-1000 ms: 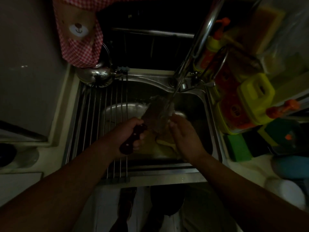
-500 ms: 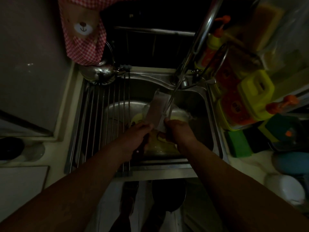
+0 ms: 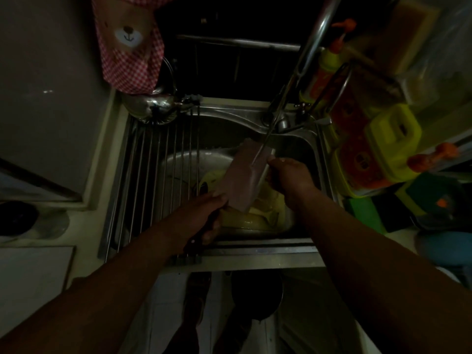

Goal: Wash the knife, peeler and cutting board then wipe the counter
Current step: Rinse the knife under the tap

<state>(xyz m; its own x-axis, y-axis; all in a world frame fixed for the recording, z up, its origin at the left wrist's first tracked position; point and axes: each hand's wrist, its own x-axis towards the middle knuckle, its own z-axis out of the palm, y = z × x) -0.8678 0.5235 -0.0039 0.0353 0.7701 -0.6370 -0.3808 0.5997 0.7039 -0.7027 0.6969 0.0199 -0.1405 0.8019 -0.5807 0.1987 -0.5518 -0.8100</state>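
Head view (the only one, and quite dark): the knife (image 3: 245, 180), a wide cleaver-type blade, is held tilted over the sink (image 3: 255, 251). The thin water stream (image 3: 260, 157) from the faucet (image 3: 315, 47) lands on the flat of the blade. The left hand (image 3: 201, 221) has its fingers clamped round the dark handle, near the sink's front edge. The right hand (image 3: 292, 175) is at the blade's right edge & touches it. Its fingers (image 3: 274, 162) bend toward the metal, but whether they pinch it or only rub it I cannot tell.

Under the blade, in the basin, lies a pale yellow thing (image 3: 255, 217), maybe the cutting board, not clear. The peeler I do not find. A rod rack (image 3: 158, 175) covers the sink's left part, w/ a metal kettle (image 3: 150, 106) at its far corner. On the counter (image 3: 396, 238) right of the sink are a yellow jug (image 3: 393, 139) and a green sponge (image 3: 362, 213).

Step in hand, in my judgement: rinsing the knife, i.e. the first of three items. Peeler, board & counter wipe are prob. not done yet.

The next move calls for turning the blade so the other face meets the water. The right fingers should keep to the flat or spine, away from the cutting edge, because wet steel slips. After that the knife can go on the rack.
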